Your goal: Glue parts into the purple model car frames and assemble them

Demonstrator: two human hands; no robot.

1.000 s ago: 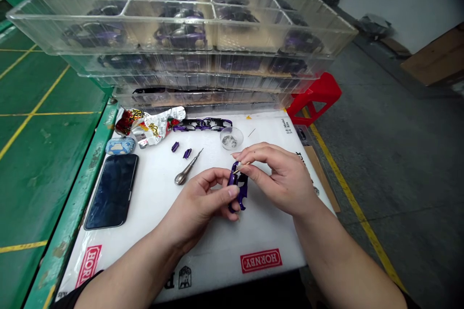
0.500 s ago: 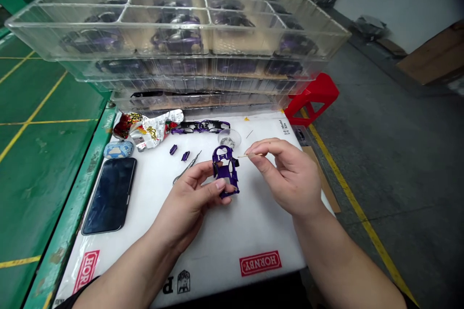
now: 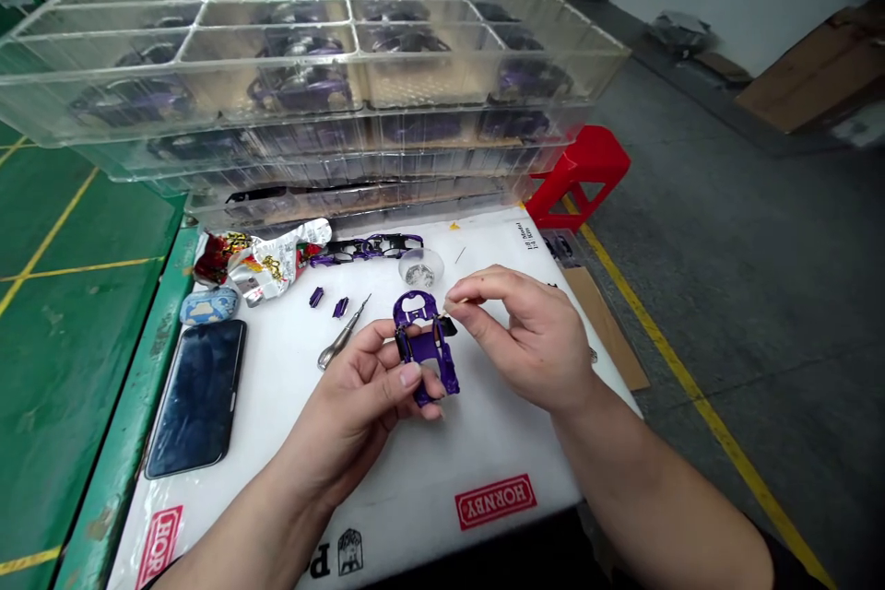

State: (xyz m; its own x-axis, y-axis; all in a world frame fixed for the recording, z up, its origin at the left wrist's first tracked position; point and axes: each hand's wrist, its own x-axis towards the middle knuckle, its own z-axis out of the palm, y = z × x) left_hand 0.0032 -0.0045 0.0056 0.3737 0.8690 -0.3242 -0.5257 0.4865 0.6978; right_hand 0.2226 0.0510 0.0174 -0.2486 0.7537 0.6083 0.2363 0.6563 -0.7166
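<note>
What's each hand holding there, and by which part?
The left hand grips a purple toy car shell by its lower half, between thumb and fingers. The right hand pinches a thin pale stick in its fingertips.

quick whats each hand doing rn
Left hand: closed, holding the purple model car body.
Right hand: pinched shut on a thin stick, mostly hidden by the fingers.

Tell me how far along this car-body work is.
Looks done: the stacked trays hold purple car bodies in their compartments. In hand: the left hand holds a purple body, and the right hand pinches a thin stick beside it. Left: a purple frame strip and two small purple pieces lie loose on the board.
</note>
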